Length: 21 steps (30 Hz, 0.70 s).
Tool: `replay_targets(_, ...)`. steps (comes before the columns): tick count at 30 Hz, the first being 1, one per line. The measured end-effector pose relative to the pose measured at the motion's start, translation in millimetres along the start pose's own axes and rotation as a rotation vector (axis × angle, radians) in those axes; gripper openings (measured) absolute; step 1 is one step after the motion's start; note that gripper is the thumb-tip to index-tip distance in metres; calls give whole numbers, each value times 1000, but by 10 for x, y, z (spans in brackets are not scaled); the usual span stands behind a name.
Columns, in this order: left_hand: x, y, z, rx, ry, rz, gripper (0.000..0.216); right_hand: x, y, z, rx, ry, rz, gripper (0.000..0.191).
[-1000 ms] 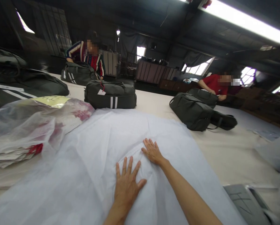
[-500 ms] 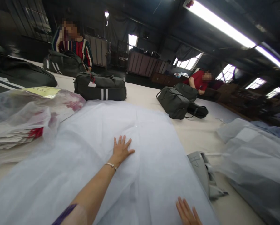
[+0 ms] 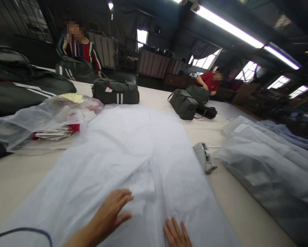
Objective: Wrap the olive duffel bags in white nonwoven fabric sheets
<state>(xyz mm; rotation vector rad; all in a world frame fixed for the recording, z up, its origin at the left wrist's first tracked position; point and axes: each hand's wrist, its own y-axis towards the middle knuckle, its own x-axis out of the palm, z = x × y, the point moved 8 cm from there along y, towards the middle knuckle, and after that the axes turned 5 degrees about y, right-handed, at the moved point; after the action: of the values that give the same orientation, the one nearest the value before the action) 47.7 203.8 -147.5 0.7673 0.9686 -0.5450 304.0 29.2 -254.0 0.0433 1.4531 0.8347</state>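
Observation:
A large sheet of thin white fabric (image 3: pixel 133 151) lies spread over the cream table (image 3: pixel 12 175) in front of me. My left hand (image 3: pixel 110 214) rests flat on its near part, fingers stretched out and slightly apart. My right hand (image 3: pixel 177 235) lies flat on the sheet at the bottom edge of the view, fingers extended, only partly visible. Neither hand holds anything.
A clear plastic bag of red-and-white items (image 3: pixel 45 120) lies at the left. Dark duffel bags (image 3: pixel 115 92) (image 3: pixel 183 104) stand farther back, with two people working behind them. A small grey device (image 3: pixel 204 157) and folded translucent sheets (image 3: pixel 269 161) lie to the right.
My left hand has slid back toward me along the sheet, from its middle to its near part. My right hand stays at the near edge. The view has tilted so more of the table shows.

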Motion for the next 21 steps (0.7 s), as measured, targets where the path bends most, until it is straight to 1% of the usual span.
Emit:
replay_targets(1, 89, -332, 120, 12, -19, -42, 54, -5, 30, -26, -8, 29, -60, 53)
replay_targets(2, 195, -614, 212, 9, -26, -92, 74, -19, 58, -33, -5, 63, -121, 58)
replay_targets(3, 270, -836, 279, 1, -20, -103, 90, -37, 84, -20, 16, 96, -179, 60)
replay_targets(4, 346, -997, 280, -64, 1, -124, 97, -58, 108, 8, 57, 125, -227, 61)
replay_targets(5, 402, -1102, 255, -138, 26, -143, 97, -79, 132, 40, 106, 152, -266, 59)
replay_targets(7, 475, -1173, 163, -287, 67, -201, 82, -110, 197, 84, 206, 206, -320, 49)
replay_targets(9, 500, -1100, 120, -358, 97, -268, 56, -121, 298, 116, 326, 247, -359, 33)
replay_targets(11, 490, -961, 137, -367, 132, -302, 33, -122, 432, 149, 461, 264, -391, 25)
replay_targets(13, 458, -844, 170, -357, 168, -291, 26, -124, 568, 170, 565, 273, -412, 26)
replay_targets(15, 434, -822, 174, -335, 163, -265, 24, -125, 632, 192, 622, 275, -425, 26)
replay_targets(17, 409, -931, 108, -309, 123, -220, 27, -137, 540, 243, 659, 259, -407, 28)
replay_targets(18, 398, -1040, 43, -301, 111, -193, 35, -141, 422, 277, 670, 249, -393, 32)
replay_targets(20, 419, -1346, -124, -296, 115, -169, 66, -125, 54, 346, 680, 234, -386, 45)
replay_targets(21, 470, -1528, -208, -296, 129, -189, 82, -102, -174, 375, 680, 230, -404, 50)
